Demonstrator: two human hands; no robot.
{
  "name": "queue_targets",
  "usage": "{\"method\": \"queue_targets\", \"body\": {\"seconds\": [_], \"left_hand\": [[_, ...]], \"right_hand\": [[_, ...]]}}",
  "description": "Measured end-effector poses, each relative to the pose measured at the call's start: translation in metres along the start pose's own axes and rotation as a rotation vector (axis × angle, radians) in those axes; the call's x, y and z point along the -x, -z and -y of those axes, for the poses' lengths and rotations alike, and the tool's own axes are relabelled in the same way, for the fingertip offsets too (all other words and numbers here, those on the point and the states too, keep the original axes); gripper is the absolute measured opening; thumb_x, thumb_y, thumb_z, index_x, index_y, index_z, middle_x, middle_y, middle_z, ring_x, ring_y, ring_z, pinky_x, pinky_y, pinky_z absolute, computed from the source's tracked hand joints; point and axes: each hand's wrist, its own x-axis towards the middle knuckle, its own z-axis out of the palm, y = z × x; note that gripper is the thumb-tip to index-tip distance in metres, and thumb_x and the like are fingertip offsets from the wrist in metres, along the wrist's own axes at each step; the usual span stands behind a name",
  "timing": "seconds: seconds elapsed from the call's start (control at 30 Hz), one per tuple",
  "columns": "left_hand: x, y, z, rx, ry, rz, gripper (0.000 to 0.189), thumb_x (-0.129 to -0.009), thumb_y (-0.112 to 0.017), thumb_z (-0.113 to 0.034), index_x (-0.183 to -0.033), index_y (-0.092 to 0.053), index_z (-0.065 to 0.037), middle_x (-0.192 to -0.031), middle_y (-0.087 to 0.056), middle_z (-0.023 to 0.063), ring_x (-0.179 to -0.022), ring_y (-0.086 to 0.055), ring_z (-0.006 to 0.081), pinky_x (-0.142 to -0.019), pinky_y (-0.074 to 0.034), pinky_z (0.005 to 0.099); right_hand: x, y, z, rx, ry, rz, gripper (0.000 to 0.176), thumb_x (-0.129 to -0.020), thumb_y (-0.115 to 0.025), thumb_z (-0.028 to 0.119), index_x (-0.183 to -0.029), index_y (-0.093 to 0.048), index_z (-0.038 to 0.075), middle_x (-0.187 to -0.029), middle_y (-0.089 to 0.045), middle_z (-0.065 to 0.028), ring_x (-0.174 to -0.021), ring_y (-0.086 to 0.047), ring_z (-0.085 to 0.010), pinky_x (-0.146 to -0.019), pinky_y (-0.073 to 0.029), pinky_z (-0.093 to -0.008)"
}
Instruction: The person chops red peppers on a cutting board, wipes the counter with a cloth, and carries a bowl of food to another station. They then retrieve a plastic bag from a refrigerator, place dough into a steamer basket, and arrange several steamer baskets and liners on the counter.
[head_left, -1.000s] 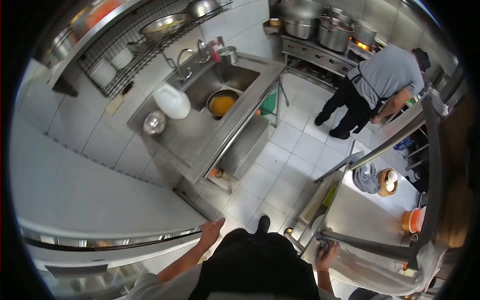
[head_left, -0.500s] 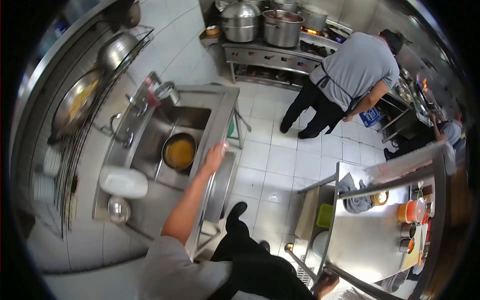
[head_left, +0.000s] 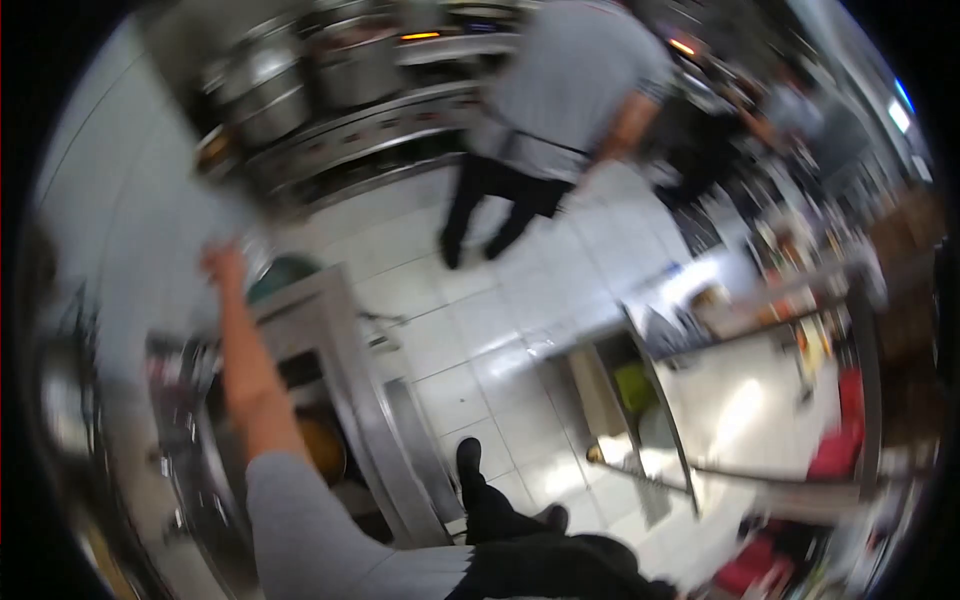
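My left hand (head_left: 225, 264) is stretched out beyond the end of the steel sink counter (head_left: 340, 320), smeared by motion. Right beside it is a pale, see-through thing (head_left: 258, 258), too blurred to name; whether my fingers hold it I cannot make out. Just below and to the right of that lies a rounded green thing (head_left: 287, 276), perhaps a bin, at the counter's end. Under my forearm, a pan with yellow-brown liquid (head_left: 322, 450) sits in the sink, partly hidden. My right hand does not show.
A co-worker in a grey shirt (head_left: 580, 90) stands at the stove (head_left: 370, 125), where large pots sit. Another person (head_left: 790, 110) is farther right. A steel worktable (head_left: 740, 410) with a grey cloth (head_left: 665, 330) stands to my right. White floor tiles (head_left: 480, 320) lie between.
My view has swung, so the stove and co-worker sit farther left. My left hand has gone from above the sink's edge to beyond the counter's end. My right hand has left the view.
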Motion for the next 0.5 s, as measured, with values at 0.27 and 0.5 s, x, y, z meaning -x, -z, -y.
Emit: {"method": "queue_targets", "body": {"seconds": [0.27, 0.5], "left_hand": [[0.222, 0.190, -0.233, 1.303, -0.378, -0.634, 0.049, -0.099, -0.058, -0.008, -0.146, -0.044, -0.003, -0.145, -0.044, 0.0208, -0.131, -0.049, 0.0368, -0.107, -0.043, 0.0462], [0.685, 0.345, -0.417, 1.986, -1.523, 0.375, 0.019, -0.093, -0.058, 0.004, -0.108, -0.064, -0.004, -0.117, -0.063, 0.0122, -0.106, -0.062, 0.0279, -0.094, -0.049, 0.0417]], "right_hand": [[0.035, -0.074, -0.045, -0.847, -0.519, -0.293, 0.039, -0.078, -0.065, 0.020, -0.111, -0.064, -0.002, -0.104, -0.069, -0.0275, -0.100, -0.067, -0.0424, -0.088, -0.054, -0.0472], [0.048, -0.242, -0.054, -1.179, -0.878, -0.130, 0.030, -0.080, -0.072, 0.025, -0.102, -0.070, 0.004, -0.100, -0.073, -0.0197, -0.097, -0.071, -0.0333, -0.084, -0.056, -0.0415]]}}
